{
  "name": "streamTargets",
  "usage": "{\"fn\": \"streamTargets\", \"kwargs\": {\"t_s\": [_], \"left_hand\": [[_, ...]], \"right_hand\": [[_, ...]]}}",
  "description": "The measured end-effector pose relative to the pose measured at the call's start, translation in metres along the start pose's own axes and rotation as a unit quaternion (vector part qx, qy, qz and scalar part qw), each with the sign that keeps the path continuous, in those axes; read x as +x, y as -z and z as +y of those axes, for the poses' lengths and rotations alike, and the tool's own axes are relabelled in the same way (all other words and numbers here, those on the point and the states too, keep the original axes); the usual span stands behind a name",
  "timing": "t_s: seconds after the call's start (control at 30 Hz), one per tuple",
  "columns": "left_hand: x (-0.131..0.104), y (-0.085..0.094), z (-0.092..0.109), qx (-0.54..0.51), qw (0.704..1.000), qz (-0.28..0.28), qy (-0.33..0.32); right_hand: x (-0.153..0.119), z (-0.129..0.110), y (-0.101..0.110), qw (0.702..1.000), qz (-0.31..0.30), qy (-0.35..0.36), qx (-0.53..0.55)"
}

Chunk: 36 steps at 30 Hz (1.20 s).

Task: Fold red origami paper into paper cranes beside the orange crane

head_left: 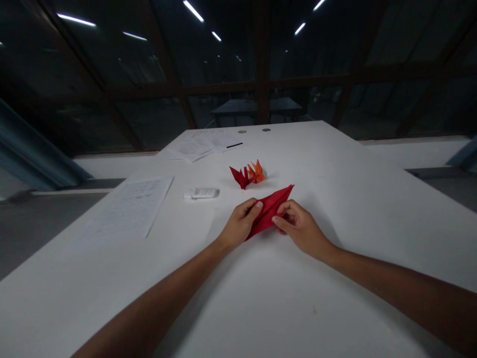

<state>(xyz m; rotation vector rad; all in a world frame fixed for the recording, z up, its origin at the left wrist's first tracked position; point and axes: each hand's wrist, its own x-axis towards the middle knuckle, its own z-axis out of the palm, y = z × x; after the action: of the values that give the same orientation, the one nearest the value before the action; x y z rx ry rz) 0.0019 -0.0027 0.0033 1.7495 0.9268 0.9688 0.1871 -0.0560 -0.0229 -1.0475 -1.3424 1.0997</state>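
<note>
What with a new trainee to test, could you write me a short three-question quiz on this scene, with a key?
1. Multiple choice. What do the left hand and right hand both hold?
a) a pair of scissors
b) the folded red paper
c) a glass bottle

2. True or false? On the table, the orange figure is right next to the small red figure.

3. Fill the blank. Seen from the wearer's side, the white object with small print lies to the ____ of the two figures.

Key: 1 b; 2 true; 3 left.
</note>
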Motion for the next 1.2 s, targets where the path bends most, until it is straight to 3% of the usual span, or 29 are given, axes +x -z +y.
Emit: {"fn": "streamTargets", "kwargs": {"t_s": [0.27, 0.5, 0.97, 1.2], "left_hand": [[-0.001, 0.005, -0.011, -0.188, 0.976, -0.068, 0.084], [-0.004, 0.009, -0.001, -0.227, 0.962, -0.147, 0.044], [-0.006, 0.011, 0.000, -0.287, 0.945, -0.140, 0.062], [-0.007, 0.013, 0.000, -0.363, 0.917, -0.141, 0.091]], "right_hand": [[-0.001, -0.003, -0.001, 0.998, 0.031, 0.042, 0.029], [0.003, -0.006, 0.001, 0.997, 0.023, 0.003, 0.073], [0.003, -0.014, 0.001, 0.977, -0.093, -0.055, 0.182], [0.004, -0.009, 0.002, 0.975, -0.091, -0.066, 0.192]]}}
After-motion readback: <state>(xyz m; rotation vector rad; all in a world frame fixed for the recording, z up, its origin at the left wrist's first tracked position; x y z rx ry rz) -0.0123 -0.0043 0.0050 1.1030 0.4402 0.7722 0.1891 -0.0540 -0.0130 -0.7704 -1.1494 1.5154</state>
